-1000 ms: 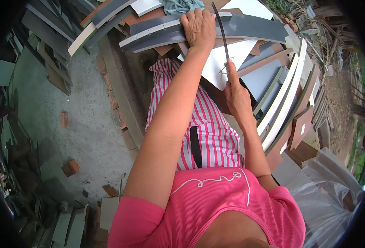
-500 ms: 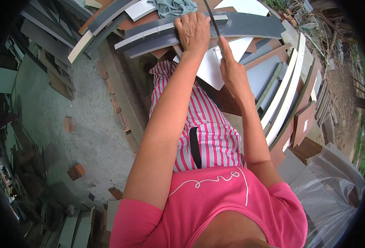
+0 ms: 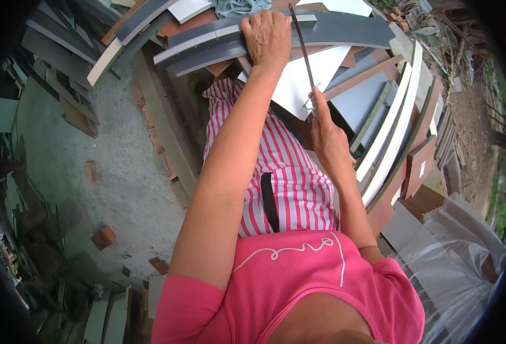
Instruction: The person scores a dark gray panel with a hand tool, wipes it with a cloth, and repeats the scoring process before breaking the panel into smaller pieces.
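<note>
My left hand (image 3: 268, 39) is wrapped over a light strip (image 3: 207, 38) scored with cross lines, lying along a curved dark grey board (image 3: 344, 30). My right hand (image 3: 328, 129) grips the handle of a long, thin dark blade (image 3: 303, 46), its fingers closed around the handle. The blade points up and away, crossing the strip just right of my left hand. Beneath the blade and in front of the grey board is a white sheet (image 3: 299, 89) with a pointed corner.
Curved white strips (image 3: 399, 123) and brown boards (image 3: 419, 166) are stacked at the right. A blue-green cloth (image 3: 241, 7) lies beyond the grey board. Clear plastic sheeting (image 3: 453, 246) is at the lower right. Brick pieces (image 3: 103, 237) rest on the concrete floor (image 3: 121, 143) at the left.
My right hand has drawn back toward my body with the blade, so more of the blade's far end shows. My left hand stays on the strip.
</note>
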{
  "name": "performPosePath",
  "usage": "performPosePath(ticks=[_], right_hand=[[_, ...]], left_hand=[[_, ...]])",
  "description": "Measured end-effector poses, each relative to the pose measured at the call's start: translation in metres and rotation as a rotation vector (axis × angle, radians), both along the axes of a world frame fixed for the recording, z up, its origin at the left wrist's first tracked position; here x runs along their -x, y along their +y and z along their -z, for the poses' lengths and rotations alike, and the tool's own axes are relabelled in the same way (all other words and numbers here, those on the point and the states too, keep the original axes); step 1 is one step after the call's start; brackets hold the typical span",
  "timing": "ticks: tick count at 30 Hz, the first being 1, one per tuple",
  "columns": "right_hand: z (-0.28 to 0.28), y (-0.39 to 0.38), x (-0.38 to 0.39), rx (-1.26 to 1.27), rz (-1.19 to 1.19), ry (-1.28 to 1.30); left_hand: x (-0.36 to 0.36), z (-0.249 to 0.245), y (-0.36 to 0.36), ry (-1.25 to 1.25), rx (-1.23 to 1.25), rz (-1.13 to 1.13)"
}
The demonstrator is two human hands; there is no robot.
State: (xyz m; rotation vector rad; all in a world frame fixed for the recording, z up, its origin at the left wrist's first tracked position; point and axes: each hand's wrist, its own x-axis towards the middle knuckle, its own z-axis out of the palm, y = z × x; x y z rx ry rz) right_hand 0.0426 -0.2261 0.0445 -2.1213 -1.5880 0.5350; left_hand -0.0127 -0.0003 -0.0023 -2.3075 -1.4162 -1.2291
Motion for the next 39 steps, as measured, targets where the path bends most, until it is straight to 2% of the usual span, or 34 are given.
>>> performPosePath(ticks=[4, 11, 14, 16, 22, 26, 31, 35, 37, 39], right_hand=[[-0.009, 0.015, 0.006, 0.063, -0.028, -0.032], [-0.013, 0.002, -0.008, 0.08, 0.005, 0.034], [-0.016, 0.005, 0.001, 0.185, 0.02, 0.029], [-0.012, 0.009, 0.002, 0.072, -0.005, -0.011], [-0.013, 0.023, -0.016, 0.055, 0.013, 0.034], [-0.007, 0.059, -0.017, 0.03, 0.001, -0.022], [0.0, 0.108, -0.021, -0.124, -0.028, -0.032], [-0.004, 0.095, -0.019, -0.036, -0.007, 0.029], [0.002, 0.078, -0.015, -0.133, 0.003, -0.004], [0.005, 0.054, -0.01, -0.115, 0.006, -0.018]], left_hand=[[-0.002, -0.005, 0.003, 0.021, 0.013, -0.086], [0.001, -0.003, 0.0, 0.015, 0.001, -0.024], [0.001, -0.005, -0.002, 0.03, 0.02, -0.023], [-0.001, -0.004, -0.002, 0.044, 0.035, -0.028], [0.0, -0.005, -0.003, 0.054, 0.018, -0.035], [-0.001, -0.004, -0.003, 0.036, 0.003, -0.03], [0.0, -0.007, -0.004, 0.061, 0.024, -0.037], [0.001, -0.008, -0.008, 0.066, 0.024, -0.006], [0.001, -0.005, -0.011, 0.063, 0.029, 0.038], [-0.001, -0.004, -0.01, 0.056, 0.019, 0.026]])
